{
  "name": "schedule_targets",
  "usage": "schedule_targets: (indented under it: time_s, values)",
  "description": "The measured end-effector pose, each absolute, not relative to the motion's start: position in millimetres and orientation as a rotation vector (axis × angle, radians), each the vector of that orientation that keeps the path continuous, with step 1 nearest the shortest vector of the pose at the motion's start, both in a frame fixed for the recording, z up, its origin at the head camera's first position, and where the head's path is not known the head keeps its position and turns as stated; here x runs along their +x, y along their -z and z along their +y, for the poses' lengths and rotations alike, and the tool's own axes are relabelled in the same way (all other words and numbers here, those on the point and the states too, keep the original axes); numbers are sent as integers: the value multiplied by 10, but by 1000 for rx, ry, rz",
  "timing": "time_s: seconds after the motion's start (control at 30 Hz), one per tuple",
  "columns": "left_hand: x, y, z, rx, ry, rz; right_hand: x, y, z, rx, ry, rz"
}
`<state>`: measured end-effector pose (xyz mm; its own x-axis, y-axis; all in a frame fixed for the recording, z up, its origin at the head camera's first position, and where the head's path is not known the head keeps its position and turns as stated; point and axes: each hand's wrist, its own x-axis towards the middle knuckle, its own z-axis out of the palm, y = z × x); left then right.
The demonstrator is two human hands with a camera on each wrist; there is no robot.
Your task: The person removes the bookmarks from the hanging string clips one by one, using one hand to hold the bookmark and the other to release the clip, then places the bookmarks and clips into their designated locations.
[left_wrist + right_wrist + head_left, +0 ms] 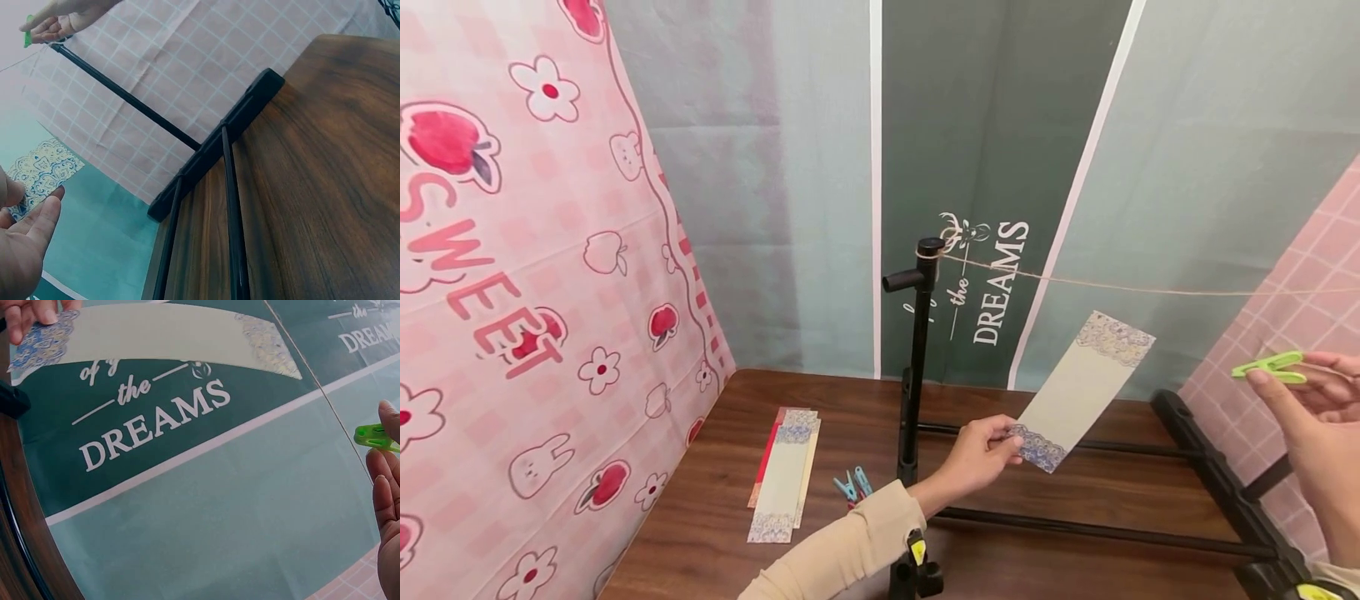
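My left hand [976, 457] pinches a long cream paper strip [1084, 387] by its blue-patterned lower end. The strip slants up to the right; its upper end has a pale lace-like pattern. At the right edge of the head view, my right hand [1317, 421] holds a lime-green clothespin [1270, 367] between thumb and fingers. Level above the strip runs a thin string [1112, 288], tied to the top of a black post [919, 358]. In the right wrist view the strip [156, 331] bows slightly, and the clothespin [374, 436] appears close to the string.
Several overlapping patterned strips [778, 483] lie on the brown wooden table [700, 508], left of the post. Blue clothespins [850, 485] lie by the post's foot, partly behind my left sleeve. Black rack bars [1112, 535] cross the table. Printed cloths [760, 208] hang around it.
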<state>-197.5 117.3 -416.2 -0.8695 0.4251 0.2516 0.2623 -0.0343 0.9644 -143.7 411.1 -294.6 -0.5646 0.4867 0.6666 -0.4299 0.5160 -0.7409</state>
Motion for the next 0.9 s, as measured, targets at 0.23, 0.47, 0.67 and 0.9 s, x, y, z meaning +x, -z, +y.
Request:
schedule_targets:
  time_s: [0.23,0.47,0.67,0.9]
  values:
    - [-1931,4170,1020,751,-2077,2037,-1400,2990,3958,187,-1588,-1580]
    - [-1875,4138,854,746,-2100,2016,-1344,3011,3802,30,-1336,-1843]
    - [-1812,4107,717,784,-2108,2027,-1319,3051,3683,166,-1301,-1876]
    - [-1697,4058,533,728,-2127,1998,-1288,3063,3515,217,-1418,-1891]
